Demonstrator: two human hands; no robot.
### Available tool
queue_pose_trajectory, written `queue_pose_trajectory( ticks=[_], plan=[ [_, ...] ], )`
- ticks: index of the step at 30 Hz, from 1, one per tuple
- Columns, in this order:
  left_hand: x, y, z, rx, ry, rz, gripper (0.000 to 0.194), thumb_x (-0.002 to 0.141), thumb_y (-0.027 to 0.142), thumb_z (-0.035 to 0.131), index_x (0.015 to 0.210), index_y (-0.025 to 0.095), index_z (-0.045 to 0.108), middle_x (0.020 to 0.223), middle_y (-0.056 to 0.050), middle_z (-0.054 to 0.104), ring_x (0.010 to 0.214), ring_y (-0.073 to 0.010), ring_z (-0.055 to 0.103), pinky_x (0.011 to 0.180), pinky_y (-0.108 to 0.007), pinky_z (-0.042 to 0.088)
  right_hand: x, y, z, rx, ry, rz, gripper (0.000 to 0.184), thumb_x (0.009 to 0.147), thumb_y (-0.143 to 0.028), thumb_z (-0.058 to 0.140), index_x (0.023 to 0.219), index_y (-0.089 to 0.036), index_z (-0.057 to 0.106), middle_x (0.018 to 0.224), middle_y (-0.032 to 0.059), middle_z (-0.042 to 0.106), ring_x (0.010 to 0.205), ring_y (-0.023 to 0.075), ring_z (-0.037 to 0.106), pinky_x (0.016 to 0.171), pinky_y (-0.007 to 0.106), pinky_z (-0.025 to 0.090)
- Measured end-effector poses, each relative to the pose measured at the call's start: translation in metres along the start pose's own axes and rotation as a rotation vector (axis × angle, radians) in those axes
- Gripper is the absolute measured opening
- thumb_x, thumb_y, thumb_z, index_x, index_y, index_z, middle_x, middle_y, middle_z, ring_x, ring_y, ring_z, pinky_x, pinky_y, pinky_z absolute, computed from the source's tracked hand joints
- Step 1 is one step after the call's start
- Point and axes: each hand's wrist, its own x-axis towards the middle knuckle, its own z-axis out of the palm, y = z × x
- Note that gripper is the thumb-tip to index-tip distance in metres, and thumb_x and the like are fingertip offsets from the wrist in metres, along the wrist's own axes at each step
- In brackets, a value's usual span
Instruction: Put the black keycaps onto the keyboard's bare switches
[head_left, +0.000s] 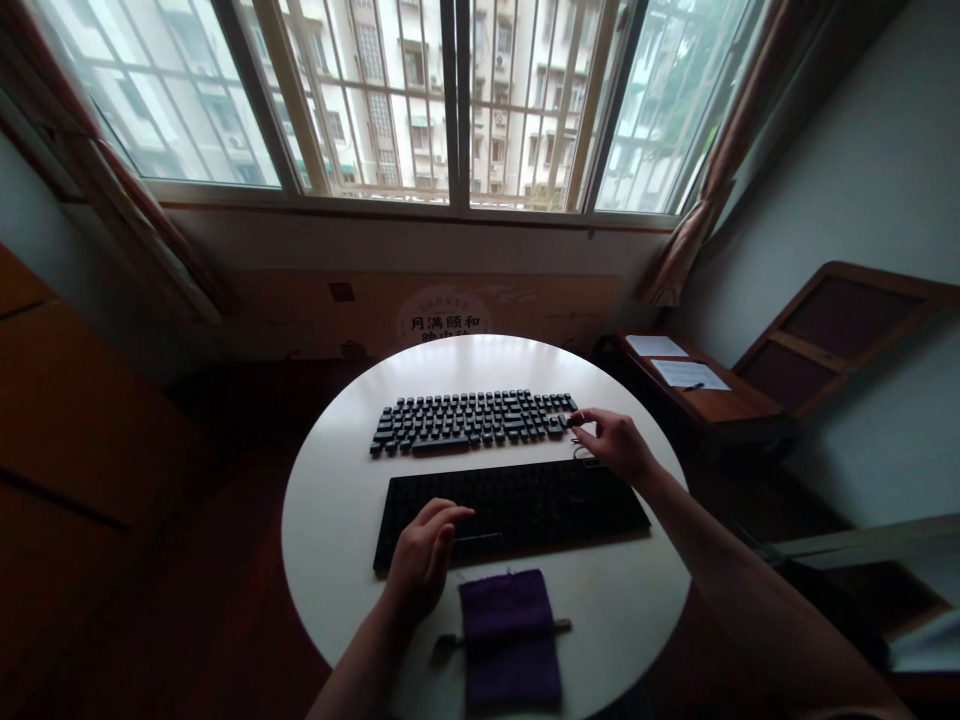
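Rows of loose black keycaps (469, 420) lie on the round white table, spread out in the layout of a keyboard. Nearer to me is a black keyboard base (540, 500), its keys apparently taken off. My right hand (615, 442) pinches a small dark keycap (574, 421) between thumb and fingers, at the right end of the rows. Over the left part of the base rests my left hand (426, 550), its fingers stretched out and holding nothing. A folded purple cloth (511, 640) lies before me, with a slim tool's dark end (448, 645) sticking out at its left.
The white table (330, 500) has a rounded edge. A thin cable (579, 450) shows beside the base, close to my right hand. Papers (690, 375) and a pen (694, 387) lie on a wooden chair (757, 397) to the right. Barred windows stand ahead.
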Motion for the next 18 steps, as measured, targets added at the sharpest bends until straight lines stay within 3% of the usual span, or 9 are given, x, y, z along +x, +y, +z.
queue_pose_trajectory(
  ticks=[3,7,18],
  plan=[
    [0.001,0.003,0.000,0.008,-0.002,-0.002,0.062,0.101,0.060,0.030,0.103,0.018,0.076,0.099,-0.011,0.065,0.084,-0.0209,0.063,0.081,-0.034,0.054,0.021,0.039,-0.005,-0.089,-0.113,0.065,0.018,0.088,-0.025,0.067,0.101,-0.017,0.075,0.099,0.0096,0.077,0.087,0.0214,0.070,0.092,0.037,0.052],
    [0.001,0.004,-0.002,0.019,0.043,-0.013,0.062,0.101,0.060,0.031,0.101,0.018,0.075,0.100,-0.011,0.065,0.082,-0.0205,0.063,0.081,-0.034,0.054,0.034,0.069,0.006,-0.152,-0.305,0.134,0.020,0.094,-0.033,0.069,0.102,-0.015,0.071,0.102,0.0066,0.074,0.097,0.0208,0.069,0.095,0.044,0.053],
    [0.000,0.003,-0.005,0.034,0.090,-0.049,0.058,0.100,0.061,0.035,0.096,0.019,0.075,0.102,-0.011,0.064,0.085,-0.0223,0.064,0.081,-0.035,0.054,0.044,0.094,0.038,-0.121,-0.472,0.273,0.024,0.097,-0.036,0.066,0.109,-0.014,0.068,0.109,0.0061,0.070,0.097,0.0209,0.069,0.088,0.041,0.058]
  ],
)
